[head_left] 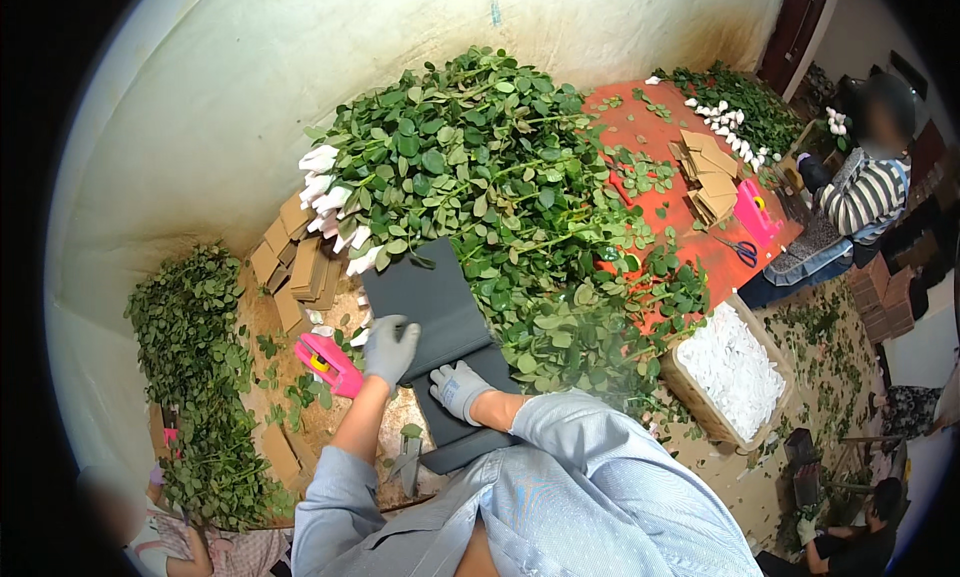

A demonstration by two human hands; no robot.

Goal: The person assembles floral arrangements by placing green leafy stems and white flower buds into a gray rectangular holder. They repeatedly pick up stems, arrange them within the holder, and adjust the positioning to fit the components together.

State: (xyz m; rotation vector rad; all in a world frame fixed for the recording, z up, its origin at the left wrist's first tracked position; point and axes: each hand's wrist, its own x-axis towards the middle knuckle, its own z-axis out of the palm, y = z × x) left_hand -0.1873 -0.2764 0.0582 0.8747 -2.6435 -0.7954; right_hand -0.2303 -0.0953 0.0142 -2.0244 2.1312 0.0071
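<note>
In front of me lies a dark grey, folded board or mat [425, 297], with raised fold lines across it. My left hand [390, 351], in a grey glove, is at its left edge, fingers loosely bent and apart. My right hand [460, 392], gloved too, rests on the lower part with fingers spread. Just beyond is a big heap of leafy rose stems [500, 167], whose white-wrapped heads [325, 192] stick out on the left. Left of my left hand stands a pink tape dispenser [330, 365]. Near my body, a grey metal tool [407, 462] lies partly hidden.
Cardboard pieces [300, 262] are stacked at left, beside more leafy stems [190, 367]. The red tabletop [625, 127] holds cardboard, scissors [742, 251] and another pink dispenser [755, 212]. A bin [680, 362] of white sleeves or paper stands right. Co-workers are at far right and both lower corners.
</note>
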